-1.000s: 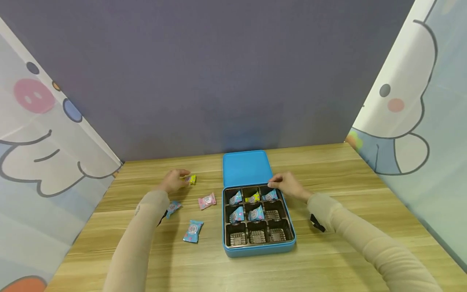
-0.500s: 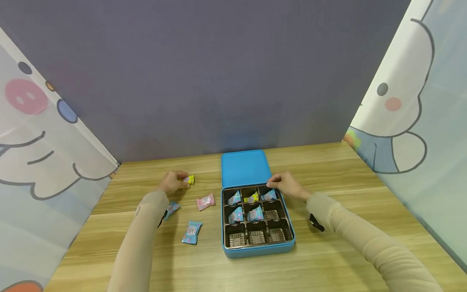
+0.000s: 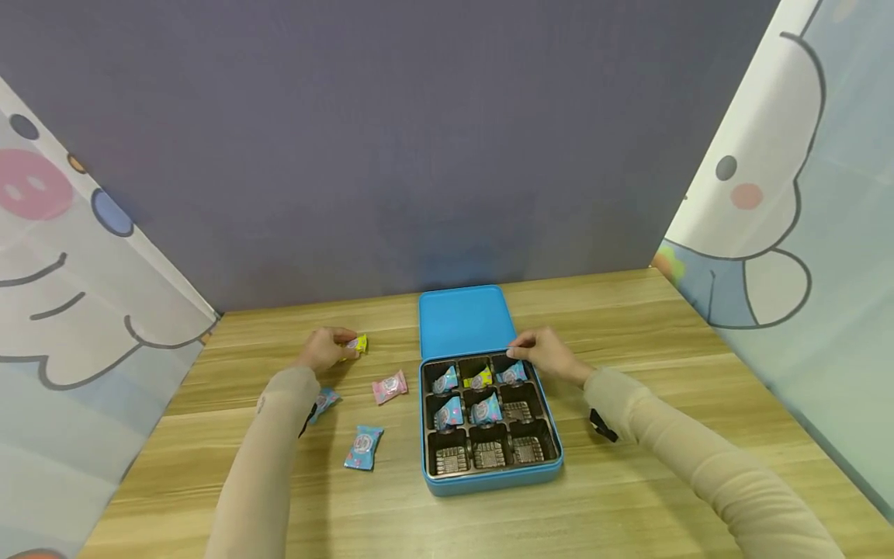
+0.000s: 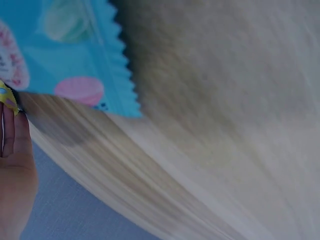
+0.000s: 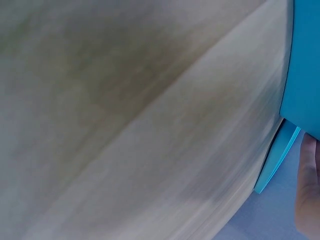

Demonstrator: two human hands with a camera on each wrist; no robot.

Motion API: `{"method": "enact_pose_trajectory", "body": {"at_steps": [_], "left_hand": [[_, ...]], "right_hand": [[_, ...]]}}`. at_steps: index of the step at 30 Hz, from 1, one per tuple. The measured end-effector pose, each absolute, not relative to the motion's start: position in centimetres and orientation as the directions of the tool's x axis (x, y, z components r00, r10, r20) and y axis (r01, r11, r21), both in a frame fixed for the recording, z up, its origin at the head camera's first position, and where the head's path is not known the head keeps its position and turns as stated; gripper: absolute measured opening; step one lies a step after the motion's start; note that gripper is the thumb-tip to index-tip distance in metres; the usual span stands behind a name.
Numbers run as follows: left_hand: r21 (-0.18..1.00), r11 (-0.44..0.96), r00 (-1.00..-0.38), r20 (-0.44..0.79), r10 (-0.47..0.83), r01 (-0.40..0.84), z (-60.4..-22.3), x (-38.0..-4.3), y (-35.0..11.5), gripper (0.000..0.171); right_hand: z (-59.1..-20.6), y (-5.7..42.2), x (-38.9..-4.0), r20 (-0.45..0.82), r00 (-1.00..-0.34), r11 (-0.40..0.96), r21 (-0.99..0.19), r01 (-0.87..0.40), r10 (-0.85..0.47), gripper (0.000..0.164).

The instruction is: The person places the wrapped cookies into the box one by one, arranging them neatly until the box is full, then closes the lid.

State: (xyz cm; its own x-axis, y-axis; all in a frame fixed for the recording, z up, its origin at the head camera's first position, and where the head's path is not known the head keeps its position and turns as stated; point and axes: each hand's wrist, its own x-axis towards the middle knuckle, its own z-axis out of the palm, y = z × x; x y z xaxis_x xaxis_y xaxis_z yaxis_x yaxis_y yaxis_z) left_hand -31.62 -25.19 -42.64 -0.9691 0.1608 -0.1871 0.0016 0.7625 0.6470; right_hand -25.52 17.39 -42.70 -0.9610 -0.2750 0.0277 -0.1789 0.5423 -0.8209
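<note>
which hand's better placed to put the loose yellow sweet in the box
Left, probably: the left hand appears to pinch the loose yellow sweet, while the right hand grips the blue box at its far right corner.

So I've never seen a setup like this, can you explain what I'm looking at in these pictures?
There's no machine here, just a person's left hand and right hand. The wide picture comes from a camera worn on the head, looking forward and down. The two close-ups come from cameras on the left and right wrists. On the wooden table sits a blue tin, its lid open behind it. Inside, a dark tray has nine compartments: five hold wrapped packets, four are empty. To the left lie a pink packet and two blue packets. The left hand pinches a yellow packet; the right hand holds the tin at its back right corner.
</note>
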Motion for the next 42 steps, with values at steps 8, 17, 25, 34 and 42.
{"method": "enact_pose_trajectory", "body": {"at_steps": [8, 17, 25, 34, 42], "left_hand": [[0.632, 0.775, -0.972, -0.176, 0.156, 0.01, -42.7, -31.9, -25.3, 0.049], [0.619, 0.785, -0.97, -0.171, 0.172, 0.03, -42.4, -31.6, -24.7, 0.048], [0.64, 0.768, -0.972, -0.168, 0.165, 0.019, -42.1, -31.2, -24.3, 0.049], [0.633, 0.773, -0.974, -0.146, 0.174, 0.043, -41.2, -30.7, -23.8, 0.047], [0.618, 0.782, -0.974, -0.114, 0.195, 0.084, -40.3, -29.5, -23.0, 0.044]], "right_hand": [[-42.6, 17.4, -25.6, 0.019, -0.96, 0.543, -0.821, -0.175, -0.281, 0.019], [-42.6, 17.4, -25.5, 0.029, -0.958, 0.545, -0.818, -0.187, -0.285, 0.018], [-42.5, 17.5, -25.3, 0.019, -0.957, 0.542, -0.821, -0.179, -0.288, 0.018], [-42.4, 17.7, -25.3, 0.013, -0.957, 0.543, -0.821, -0.176, -0.29, 0.019], [-42.7, 17.6, -25.4, 0.002, -0.96, 0.541, -0.826, -0.16, -0.281, 0.02]]}}
